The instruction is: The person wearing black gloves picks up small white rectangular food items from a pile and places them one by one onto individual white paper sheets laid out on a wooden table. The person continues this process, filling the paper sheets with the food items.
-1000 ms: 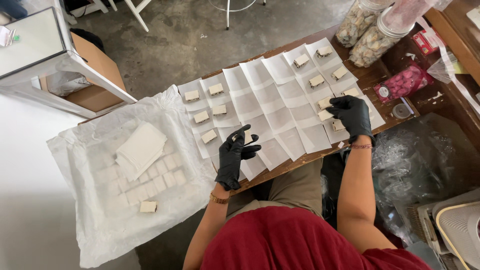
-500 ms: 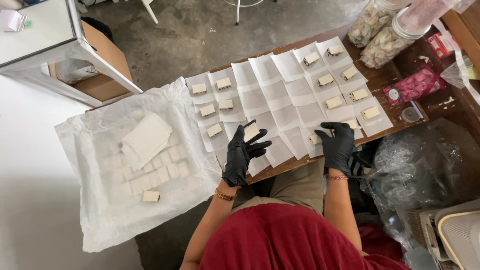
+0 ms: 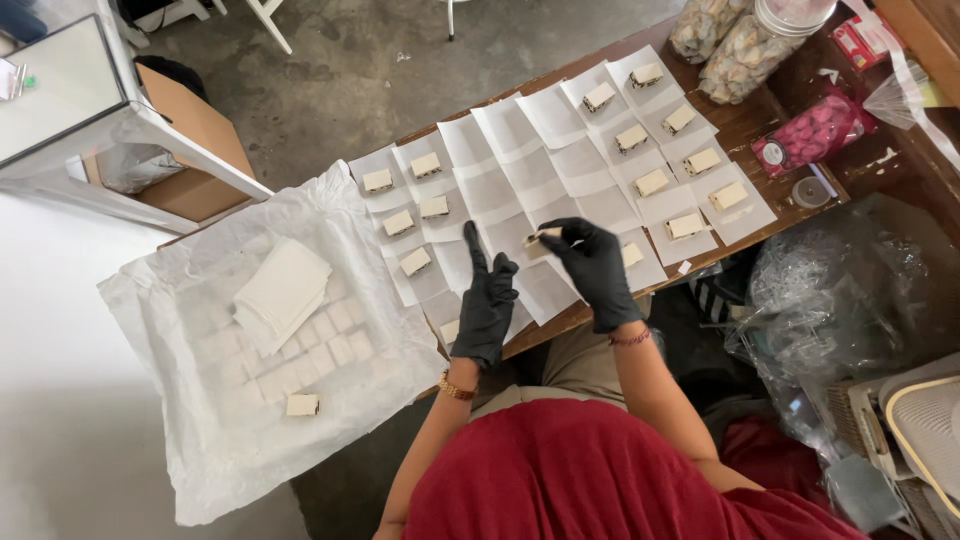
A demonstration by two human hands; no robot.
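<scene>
While the right hand (image 3: 597,268) pinches a small pale block (image 3: 545,235) in its fingers above the paper squares (image 3: 520,165), the left hand (image 3: 486,305) lies released nearby; the wooden bench (image 3: 745,125) stands on grey concrete floor (image 3: 400,70), white tissue (image 3: 200,400) spread at its left.

Beside our table, a cardboard box (image 3: 190,150), two jars (image 3: 745,40) and a pink packet (image 3: 815,135).

We see a bright, evenly daylit scene with soft, faint shadows, the white sheet (image 3: 230,400) on the left nearly blown out, the paper squares (image 3: 560,160) sharp, and a wide-angle bend stretching the edges, especially near right.
</scene>
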